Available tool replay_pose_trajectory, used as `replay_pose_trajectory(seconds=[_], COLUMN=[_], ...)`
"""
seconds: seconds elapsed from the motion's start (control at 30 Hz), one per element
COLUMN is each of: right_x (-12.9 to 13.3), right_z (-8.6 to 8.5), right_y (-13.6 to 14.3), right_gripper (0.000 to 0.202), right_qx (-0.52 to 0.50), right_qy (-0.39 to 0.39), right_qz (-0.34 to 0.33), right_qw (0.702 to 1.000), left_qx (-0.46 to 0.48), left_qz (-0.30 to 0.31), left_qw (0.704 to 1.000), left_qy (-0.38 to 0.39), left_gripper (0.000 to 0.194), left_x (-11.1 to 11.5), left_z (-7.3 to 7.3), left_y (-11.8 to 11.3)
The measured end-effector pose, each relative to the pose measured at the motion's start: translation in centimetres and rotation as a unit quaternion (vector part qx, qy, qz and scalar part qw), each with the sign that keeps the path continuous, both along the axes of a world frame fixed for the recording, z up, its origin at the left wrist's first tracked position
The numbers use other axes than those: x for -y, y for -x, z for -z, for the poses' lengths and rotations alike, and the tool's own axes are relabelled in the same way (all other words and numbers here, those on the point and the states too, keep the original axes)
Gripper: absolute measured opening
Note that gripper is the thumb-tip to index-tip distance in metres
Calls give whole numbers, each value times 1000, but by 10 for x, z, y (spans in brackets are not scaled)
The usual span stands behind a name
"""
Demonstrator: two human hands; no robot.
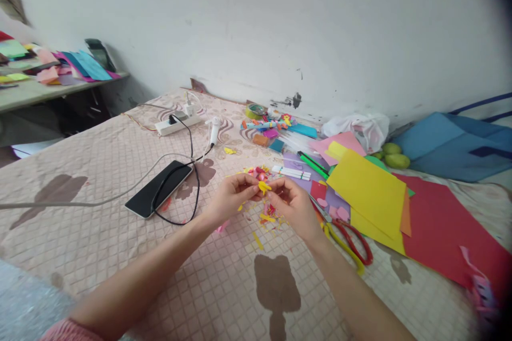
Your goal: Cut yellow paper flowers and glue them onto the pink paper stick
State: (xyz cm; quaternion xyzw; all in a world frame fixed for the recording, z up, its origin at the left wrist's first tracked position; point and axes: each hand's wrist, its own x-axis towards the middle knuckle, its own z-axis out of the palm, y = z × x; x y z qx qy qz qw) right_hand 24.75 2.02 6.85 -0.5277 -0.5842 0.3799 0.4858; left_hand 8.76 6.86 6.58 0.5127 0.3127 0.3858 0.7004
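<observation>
A small yellow piece (264,187) is pinched between the fingertips of both hands, above the middle of the cloth-covered table (216,277). My left hand (236,194) is closed on its left side. From the right, my right hand (291,203) grips it with thumb and fingers. Colourful scraps (267,218) lie beneath and behind the hands, partly hidden by them. Right of my right hand are scissors with red handles (356,240) and a yellow-handled pair (344,248), overlapping each other.
A black phone (160,189) with a cable over it lies left, a power strip (176,124) behind. Yellow sheets (368,192), red sheets (448,224) and a green cutter (313,165) lie right. Fruit (396,160) and a blue bag (452,144) stand beyond.
</observation>
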Motion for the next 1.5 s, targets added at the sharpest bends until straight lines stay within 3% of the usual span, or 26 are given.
replay_pose_trajectory(seconds=[0.23, 0.43, 0.77, 1.03, 1.27, 1.4, 1.5], right_x=[-4, -4, 3, 8, 22, 27, 25], right_z=[3, 3, -6, 11, 20, 24, 20], right_y=[-2, -5, -8, -4, -15, -26, -26], right_gripper=[6, 4, 10, 11, 14, 14, 14], right_qx=[3, 18, 59, 8, -4, 22, 29], right_qy=[-11, 21, 56, 87, 128, 128, 115], right_qz=[5, -45, -148, -145, -136, -134, -129], right_qw=[1000, 999, 986, 986, 982, 983, 985], left_qx=[-26, -80, -152, -175, -212, -268, -281], left_qz=[23, -15, 115, 144, 55, -61, -88], left_qw=[999, 993, 974, 965, 968, 945, 935], left_qy=[11, -81, -124, -134, -120, -178, -196], left_gripper=[22, 26, 16, 10, 16, 17, 17], left_x=[1, -3, -8, 4, -9, -23, -27], left_z=[3, -8, -9, -5, -2, -4, -4], left_y=[1, 5, 23, 24, 54, 76, 80])
